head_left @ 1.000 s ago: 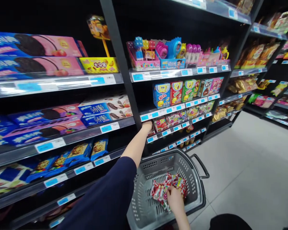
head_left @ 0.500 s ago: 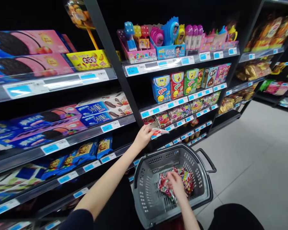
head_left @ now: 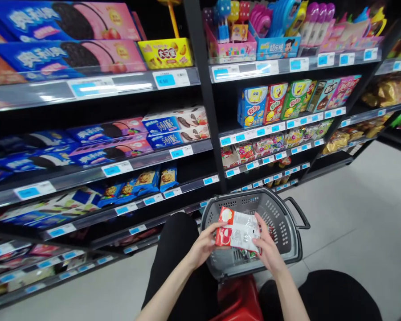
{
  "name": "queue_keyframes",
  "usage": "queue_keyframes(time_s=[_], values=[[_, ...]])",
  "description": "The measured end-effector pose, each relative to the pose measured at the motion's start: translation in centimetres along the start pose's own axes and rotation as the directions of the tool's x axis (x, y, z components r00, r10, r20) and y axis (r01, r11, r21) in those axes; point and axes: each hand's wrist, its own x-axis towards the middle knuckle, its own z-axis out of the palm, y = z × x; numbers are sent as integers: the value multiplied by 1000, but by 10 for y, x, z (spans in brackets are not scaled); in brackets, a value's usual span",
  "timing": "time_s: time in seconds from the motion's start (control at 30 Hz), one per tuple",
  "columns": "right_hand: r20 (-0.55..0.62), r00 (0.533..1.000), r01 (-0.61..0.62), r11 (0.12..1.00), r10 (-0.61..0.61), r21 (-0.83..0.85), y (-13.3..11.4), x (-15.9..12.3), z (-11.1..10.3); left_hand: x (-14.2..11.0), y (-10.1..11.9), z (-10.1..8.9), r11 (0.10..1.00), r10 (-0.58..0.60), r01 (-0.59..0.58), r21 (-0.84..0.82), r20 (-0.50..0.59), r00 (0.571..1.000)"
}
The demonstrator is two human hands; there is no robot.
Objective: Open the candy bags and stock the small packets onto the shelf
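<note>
A red and white candy packet (head_left: 242, 232) is held flat between both hands above the shopping basket. My left hand (head_left: 202, 245) pinches its red end, and my right hand (head_left: 269, 243) grips the white end. Below them stands the grey plastic shopping basket (head_left: 209, 263), with slotted sides and a black handle folded out to the right. Most of the packets inside it are hidden by the held packet and my hands; a bit of red and green wrapping shows under the packet.
Shelves ahead carry cookie boxes (head_left: 87, 53), a yellow box (head_left: 167, 52), small upright snack boxes (head_left: 254, 107) and candy packets (head_left: 245, 152). My black-clad knees flank the basket. Something red (head_left: 240, 298) lies under its near side. Grey tiled floor (head_left: 341, 223) extends right.
My left hand has brought the packet from the low shelf edge to above the basket. My right hand has come up from the packets inside and taken the other end. The view has shifted left.
</note>
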Motion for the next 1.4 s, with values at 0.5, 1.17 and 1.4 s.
queue_keyframes(time_s=[0.5, 1.17, 1.4], values=[[27, 994, 97, 778, -102, -621, 24, 0, -23, 16, -49, -19, 951, -61, 121, 285, -209, 976], [-112, 944, 82, 549, -310, -832, 36, 11, -15, 18, -59, -10, 908, 91, 93, 409, -408, 908], [-147, 971, 65, 796, -190, -602, 35, 5, -14, 19, -55, -19, 999, 41, -34, 29, -318, 947]])
